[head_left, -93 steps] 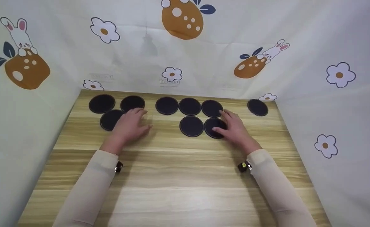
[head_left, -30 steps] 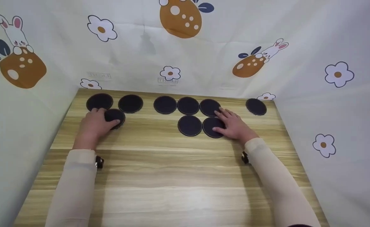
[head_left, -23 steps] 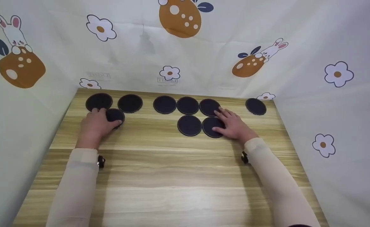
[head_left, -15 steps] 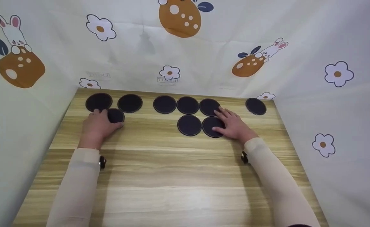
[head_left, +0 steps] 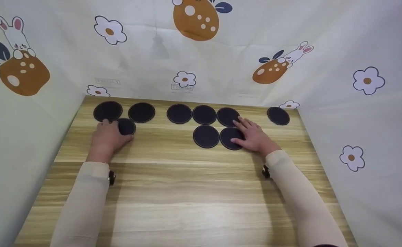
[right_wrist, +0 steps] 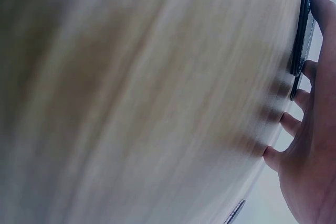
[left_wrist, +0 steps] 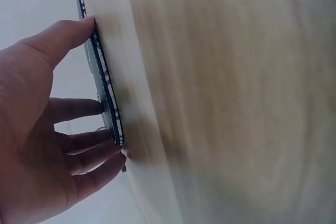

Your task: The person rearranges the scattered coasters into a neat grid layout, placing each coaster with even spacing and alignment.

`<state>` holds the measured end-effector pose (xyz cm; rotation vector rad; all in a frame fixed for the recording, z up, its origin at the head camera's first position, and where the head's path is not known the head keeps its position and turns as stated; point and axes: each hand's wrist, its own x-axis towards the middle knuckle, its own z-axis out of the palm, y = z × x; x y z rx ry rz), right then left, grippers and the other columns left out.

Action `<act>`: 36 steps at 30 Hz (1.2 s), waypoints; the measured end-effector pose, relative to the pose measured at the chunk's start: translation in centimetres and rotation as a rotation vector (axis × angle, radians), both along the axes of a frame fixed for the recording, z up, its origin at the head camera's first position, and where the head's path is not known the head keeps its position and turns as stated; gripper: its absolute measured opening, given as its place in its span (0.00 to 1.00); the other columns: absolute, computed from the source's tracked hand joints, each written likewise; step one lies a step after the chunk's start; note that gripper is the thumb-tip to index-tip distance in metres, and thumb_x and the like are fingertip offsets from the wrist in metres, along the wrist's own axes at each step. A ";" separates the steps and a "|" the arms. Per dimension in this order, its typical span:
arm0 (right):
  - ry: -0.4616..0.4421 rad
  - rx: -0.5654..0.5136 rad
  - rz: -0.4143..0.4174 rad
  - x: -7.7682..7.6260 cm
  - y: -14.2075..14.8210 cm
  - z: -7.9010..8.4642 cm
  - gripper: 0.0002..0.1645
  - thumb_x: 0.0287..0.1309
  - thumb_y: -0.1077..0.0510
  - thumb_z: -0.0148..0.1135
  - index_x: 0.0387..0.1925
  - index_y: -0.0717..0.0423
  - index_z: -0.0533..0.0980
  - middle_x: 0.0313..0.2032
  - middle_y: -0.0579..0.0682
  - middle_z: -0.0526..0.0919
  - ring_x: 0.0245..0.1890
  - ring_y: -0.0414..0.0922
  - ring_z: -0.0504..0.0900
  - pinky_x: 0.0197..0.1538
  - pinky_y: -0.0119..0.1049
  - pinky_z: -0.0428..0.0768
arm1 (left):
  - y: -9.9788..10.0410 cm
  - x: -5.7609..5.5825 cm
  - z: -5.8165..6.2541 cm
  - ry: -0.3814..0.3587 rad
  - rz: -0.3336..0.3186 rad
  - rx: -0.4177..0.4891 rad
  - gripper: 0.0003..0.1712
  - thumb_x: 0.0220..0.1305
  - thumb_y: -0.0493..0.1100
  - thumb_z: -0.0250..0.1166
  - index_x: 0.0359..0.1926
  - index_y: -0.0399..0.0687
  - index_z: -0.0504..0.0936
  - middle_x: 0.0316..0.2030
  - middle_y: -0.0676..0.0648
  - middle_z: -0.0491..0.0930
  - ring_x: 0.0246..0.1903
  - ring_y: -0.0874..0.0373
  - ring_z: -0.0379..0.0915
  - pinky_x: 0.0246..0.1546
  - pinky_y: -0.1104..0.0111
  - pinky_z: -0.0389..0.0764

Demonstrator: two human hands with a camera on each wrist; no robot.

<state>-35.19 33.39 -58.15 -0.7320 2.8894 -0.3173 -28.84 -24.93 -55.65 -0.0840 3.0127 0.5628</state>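
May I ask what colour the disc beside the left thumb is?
The disc looks black on top, clearest in the head view.

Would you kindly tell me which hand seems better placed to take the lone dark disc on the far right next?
The right hand, most likely: it is much nearer that lone disc, while the left hand is across the table, holding the front-left disc.

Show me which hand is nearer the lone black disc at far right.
Right. The right hand lies left of the lone disc, apart; the left hand is much farther left.
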 end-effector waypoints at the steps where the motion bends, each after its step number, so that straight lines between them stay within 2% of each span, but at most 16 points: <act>1: -0.001 0.001 -0.001 0.0 0.0 0.0 0.57 0.74 0.22 0.57 0.90 0.46 0.55 0.89 0.57 0.49 0.86 0.66 0.50 0.82 0.71 0.52 | 0.0 -0.1 -0.1 -0.002 0.002 0.006 0.58 0.66 0.64 0.74 0.74 0.18 0.68 0.71 0.10 0.59 0.68 0.15 0.62 0.59 0.24 0.75; 9: 0.004 0.001 0.001 -0.1 -0.2 0.1 0.57 0.74 0.22 0.57 0.90 0.46 0.56 0.89 0.57 0.49 0.86 0.66 0.51 0.82 0.72 0.53 | -0.3 -0.3 -0.3 0.022 0.002 0.052 0.59 0.59 0.63 0.78 0.71 0.17 0.70 0.67 0.10 0.61 0.66 0.15 0.62 0.60 0.25 0.74; 17: 0.011 -0.003 0.003 0.0 -0.4 0.1 0.57 0.74 0.24 0.58 0.89 0.48 0.56 0.89 0.58 0.50 0.86 0.67 0.51 0.82 0.71 0.52 | 0.2 0.0 0.0 0.093 -0.013 0.083 0.56 0.58 0.61 0.80 0.70 0.19 0.74 0.62 0.14 0.66 0.62 0.18 0.64 0.62 0.27 0.72; 21: 0.016 0.000 -0.001 0.1 -0.3 0.1 0.57 0.74 0.24 0.58 0.89 0.49 0.56 0.89 0.58 0.50 0.86 0.67 0.51 0.82 0.73 0.52 | 1.0 -0.1 0.3 0.132 -0.038 0.078 0.54 0.58 0.60 0.79 0.70 0.22 0.75 0.61 0.16 0.68 0.61 0.20 0.65 0.62 0.30 0.73; 27: 0.014 -0.004 0.001 0.1 -0.3 0.1 0.57 0.74 0.24 0.58 0.89 0.49 0.56 0.88 0.59 0.50 0.86 0.67 0.52 0.81 0.73 0.52 | 2.3 -0.4 0.5 0.156 -0.060 0.104 0.54 0.59 0.61 0.78 0.72 0.24 0.74 0.66 0.17 0.67 0.65 0.22 0.64 0.66 0.32 0.72; 36: 0.009 -0.003 0.000 0.2 -0.3 0.0 0.57 0.74 0.23 0.57 0.89 0.48 0.56 0.89 0.58 0.49 0.86 0.67 0.51 0.82 0.71 0.51 | 4.6 -0.7 0.2 0.135 -0.125 0.154 0.54 0.59 0.61 0.76 0.76 0.31 0.73 0.69 0.21 0.67 0.68 0.26 0.64 0.70 0.34 0.70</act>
